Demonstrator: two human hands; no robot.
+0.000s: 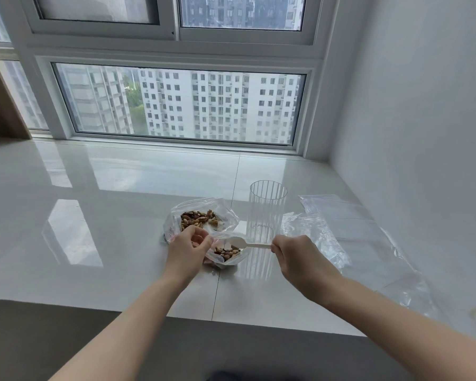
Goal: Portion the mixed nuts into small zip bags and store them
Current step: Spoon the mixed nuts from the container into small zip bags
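White plastic spoon [241, 243]: long axis runs left-right, nearly level, bowl pointing left, handle end to the right. Bowl sits over the open mouth of the small clear zip bag [226, 255]; touching the nuts or just above, cannot tell.

Right hand [296, 257] pinches the handle end of the spoon, fingers curled round it. Left hand [188, 250] pinches the left rim of the small clear zip bag, thumb and fingers curled on the plastic, holding the mouth open toward the right.

Small bag lies on the glossy white tiled ledge [107, 215], near centre, just in front of the bigger bag. It holds a shallow pile of mixed brown and tan nuts [227, 253]; the near end is crumpled.

Counts: one spoon, two bags with nuts, one cup, two hands. Large clear plastic bag of nuts [201, 217] sits just behind the left hand, mouth open upward, with a wider heap of brown, tan and darker nuts. Bags touching or overlapping, cannot tell which.

Tall clear ribbed plastic cup [265, 210] stands upright just right of the large bag, behind the spoon handle.

Flat clear plastic sheets or bags [349, 229] are spread on the ledge to the right; number cannot be told. Window [176, 103] on the far side.
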